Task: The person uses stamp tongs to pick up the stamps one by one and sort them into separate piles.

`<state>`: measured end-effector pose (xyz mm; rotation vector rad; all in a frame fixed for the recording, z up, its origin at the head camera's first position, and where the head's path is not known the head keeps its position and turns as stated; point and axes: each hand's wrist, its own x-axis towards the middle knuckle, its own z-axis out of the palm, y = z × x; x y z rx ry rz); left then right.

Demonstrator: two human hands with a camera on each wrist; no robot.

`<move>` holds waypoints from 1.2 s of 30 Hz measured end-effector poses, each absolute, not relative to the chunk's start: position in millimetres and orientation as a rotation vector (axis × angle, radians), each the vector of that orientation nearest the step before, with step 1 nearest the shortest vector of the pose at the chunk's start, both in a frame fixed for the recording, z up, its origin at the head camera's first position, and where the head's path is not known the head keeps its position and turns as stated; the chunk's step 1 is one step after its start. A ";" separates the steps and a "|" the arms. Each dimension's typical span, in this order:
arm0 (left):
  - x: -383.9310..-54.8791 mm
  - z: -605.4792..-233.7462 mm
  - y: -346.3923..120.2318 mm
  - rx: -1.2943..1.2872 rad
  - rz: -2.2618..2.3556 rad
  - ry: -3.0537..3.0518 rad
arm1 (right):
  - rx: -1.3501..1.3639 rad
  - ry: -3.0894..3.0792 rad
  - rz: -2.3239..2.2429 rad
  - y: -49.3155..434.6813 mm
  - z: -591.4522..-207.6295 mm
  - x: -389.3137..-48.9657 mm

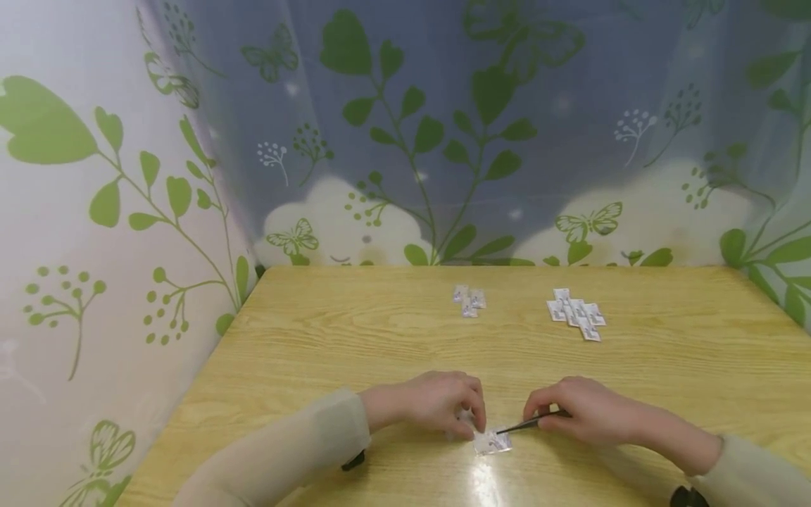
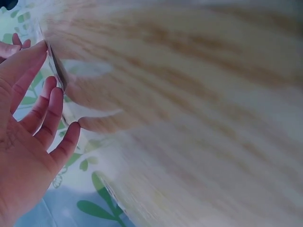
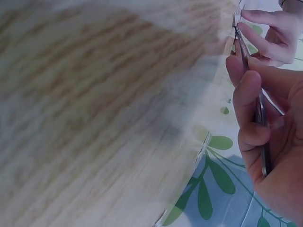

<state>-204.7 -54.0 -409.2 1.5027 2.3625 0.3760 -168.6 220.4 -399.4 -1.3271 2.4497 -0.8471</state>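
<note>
A small flat whitish packet (image 1: 492,443) with grey print lies on the wooden table near its front. My left hand (image 1: 443,401) comes in from the left, fingertips down at the packet's upper left edge. In the left wrist view the fingers of my left hand (image 2: 35,118) are spread and fairly straight, tips low at the table surface. My right hand (image 1: 586,410) grips dark tweezers (image 1: 535,422), whose tip meets the packet's upper edge. The right wrist view has the tweezers (image 3: 262,137) lying between thumb and curled fingers.
Toward the back of the wooden table (image 1: 355,331) lies a small cluster of pale packets (image 1: 469,304). Farther right sits a larger overlapping group of white packets (image 1: 575,313). A curtain (image 1: 393,141) printed with leaves and butterflies hangs behind the table and along its left side.
</note>
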 end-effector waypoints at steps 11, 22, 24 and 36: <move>-216.1 -405.5 -51.5 1.452 0.570 2.335 | -1.189 2.581 -0.858 232.9 -394.3 -177.7; -223.8 -405.3 -41.5 1.469 0.365 2.433 | -1.021 2.681 -0.830 240.6 -400.3 -188.9; -223.8 -405.6 -41.1 1.457 0.348 2.446 | -1.020 2.693 -0.823 240.7 -400.4 -189.0; -229.6 -407.3 -40.4 1.400 0.410 2.490 | -1.088 2.599 -0.837 234.8 -396.7 -179.9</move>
